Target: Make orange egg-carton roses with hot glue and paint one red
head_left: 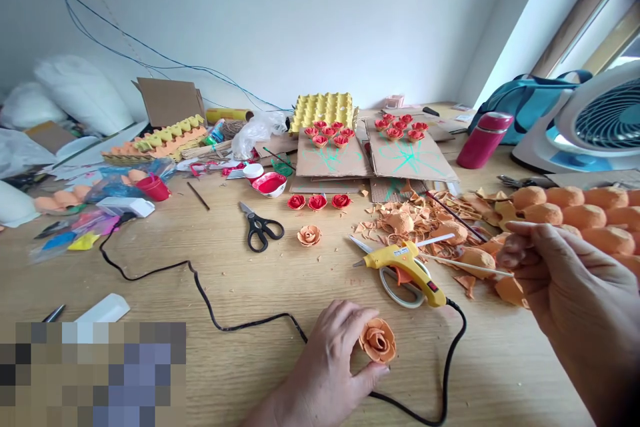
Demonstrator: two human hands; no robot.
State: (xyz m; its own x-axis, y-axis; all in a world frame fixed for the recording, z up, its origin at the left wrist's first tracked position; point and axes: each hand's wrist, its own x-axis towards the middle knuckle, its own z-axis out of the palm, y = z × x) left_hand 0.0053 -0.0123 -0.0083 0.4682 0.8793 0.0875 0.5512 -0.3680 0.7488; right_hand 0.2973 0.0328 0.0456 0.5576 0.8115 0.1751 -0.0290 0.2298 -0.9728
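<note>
Along the table's [225, 373] front: one orange rose [378, 340], assembled, uncoloured, gripped between thumb and fingers of the left hand [333, 355]; right hand [570, 273], fingers pinched, apparently on a thin stick [473, 265]; glue gun [400, 255], lying between the two; farther back, a second rose [310, 235], likewise shaped but not yet red; behind it, three red roses [317, 202], near a bowl [275, 193] of red, with more on cardboard [333, 163], all seemingly done, I judge; egg tray [585, 216], at right, cups seemingly uncut.
</note>
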